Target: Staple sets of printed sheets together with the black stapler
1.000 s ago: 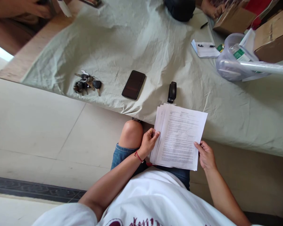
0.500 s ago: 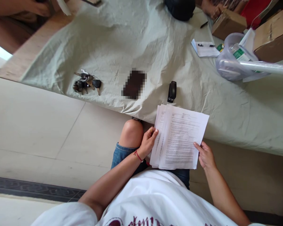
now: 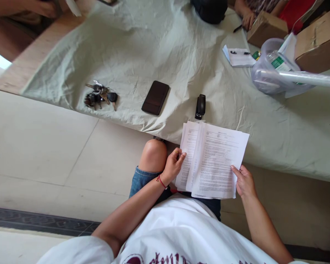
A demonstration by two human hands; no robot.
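Observation:
Several printed sheets of paper [image 3: 217,161] are spread in an overlapping fan between my hands, over my lap and the table's near edge. My left hand [image 3: 175,164] pinches the left edge of the lower sheets, thumb on top. On the other side, my right hand [image 3: 244,179] grips the right edge of the upper sheets with its thumb on the print and its fingers hidden behind. A black stapler [image 3: 200,106] lies on the cloth just beyond the papers' top edge. Left of it is a black phone [image 3: 155,98], and farther left a bunch of keys [image 3: 101,96].
A pale green cloth [image 3: 121,55] covers the table. At the right stand a clear plastic container [image 3: 264,75], a small white pad [image 3: 238,57] and cardboard boxes [image 3: 319,40]. A black rounded object [image 3: 210,11] sits at the back. Another person's hand [image 3: 248,19] is near a box.
My right hand has moved slightly right with the upper sheets, so the fan is wider and more of the lower sheets shows. My left hand has barely moved.

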